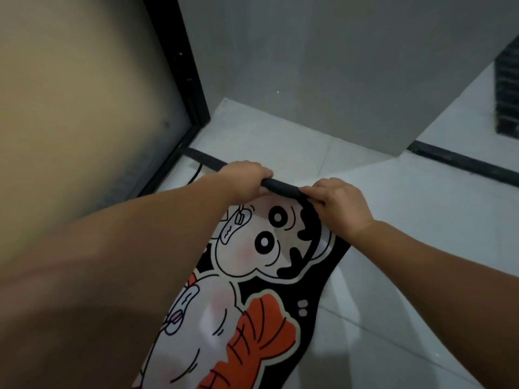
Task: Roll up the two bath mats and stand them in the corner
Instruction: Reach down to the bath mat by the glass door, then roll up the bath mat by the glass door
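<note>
A bath mat [252, 276] with a cartoon figure on a black ground lies flat on the white tiled floor, running from the bottom of the view up to the middle. Its far edge is curled into a thin black roll [280, 188]. My left hand [244, 175] grips that roll at its left part, fingers wrapped over it. My right hand [339, 206] pinches the roll's right end. My left forearm hides the mat's left side. Only one mat is in view.
A grey wall [323, 66] meets a dark-framed frosted door [193, 80] at a corner [222, 108] just beyond the mat. A black floor strip [463, 164] runs at right, with a dark ribbed object [508, 94] at the far right edge.
</note>
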Available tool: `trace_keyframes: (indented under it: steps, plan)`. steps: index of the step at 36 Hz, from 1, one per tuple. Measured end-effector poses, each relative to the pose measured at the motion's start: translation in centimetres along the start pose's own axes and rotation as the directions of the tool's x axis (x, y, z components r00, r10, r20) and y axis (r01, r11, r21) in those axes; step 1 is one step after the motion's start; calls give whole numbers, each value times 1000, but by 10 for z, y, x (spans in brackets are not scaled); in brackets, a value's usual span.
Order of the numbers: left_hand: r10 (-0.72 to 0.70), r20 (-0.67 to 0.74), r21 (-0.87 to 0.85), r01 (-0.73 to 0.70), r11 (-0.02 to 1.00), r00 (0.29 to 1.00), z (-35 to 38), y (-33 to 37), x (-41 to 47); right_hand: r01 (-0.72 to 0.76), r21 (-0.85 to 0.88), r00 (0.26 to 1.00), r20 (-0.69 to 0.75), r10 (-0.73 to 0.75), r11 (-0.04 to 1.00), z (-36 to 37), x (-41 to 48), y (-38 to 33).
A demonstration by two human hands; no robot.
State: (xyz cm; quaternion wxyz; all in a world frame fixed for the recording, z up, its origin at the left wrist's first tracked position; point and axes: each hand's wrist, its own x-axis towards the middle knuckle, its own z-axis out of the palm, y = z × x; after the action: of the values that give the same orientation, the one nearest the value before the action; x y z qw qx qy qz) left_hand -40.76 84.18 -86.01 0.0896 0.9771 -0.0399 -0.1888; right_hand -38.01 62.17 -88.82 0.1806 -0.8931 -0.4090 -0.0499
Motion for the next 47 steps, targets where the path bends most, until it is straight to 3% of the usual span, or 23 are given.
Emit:
trace_keyframes:
  steps: [2,5,10,14,18,21,25,30,33,36,41,47]
  plan:
    - [0,19,19,0,1000,1000,-9,4,-4,-60,-7,991,119,60,998,-14,4,-4]
    - [64,-84,182,-48,982,994,-20,15,-11,-207,-15,909,367,198,978,-31,18,-12]
    - [147,-189,348,-73,935,971,-40,27,-35,-292,54,793,572,210,955,-55,37,-33]
    - [128,-208,316,-58,947,970,-67,31,-61,-61,1,891,451,54,998,-81,40,-50]
    - [7,-88,213,12,977,996,-107,29,-92,136,-159,938,337,-76,978,-128,45,-59]
    - [-41,-8,-10,41,999,999,-131,34,-112,218,-234,951,269,-152,948,-172,50,-66]
    - [26,-143,-77,-37,996,989,-147,48,-129,320,-359,927,308,-213,876,-216,46,-79]
    - [56,-316,84,-31,996,947,-169,62,-157,285,-272,937,280,-208,919,-245,35,-86]
    - [86,-375,111,-48,993,923,-180,71,-176,333,-357,933,258,-250,873,-256,33,-87]
    - [95,-333,98,-65,993,938,-182,72,-198,401,-484,914,270,-304,778,-265,29,-84]
    - [34,-273,77,-13,997,961,-162,73,-213,442,-546,889,372,-267,711,-257,10,-85]
    - [-49,-252,-8,48,999,967,-135,65,-217,430,-485,870,448,-205,761,-249,4,-82]
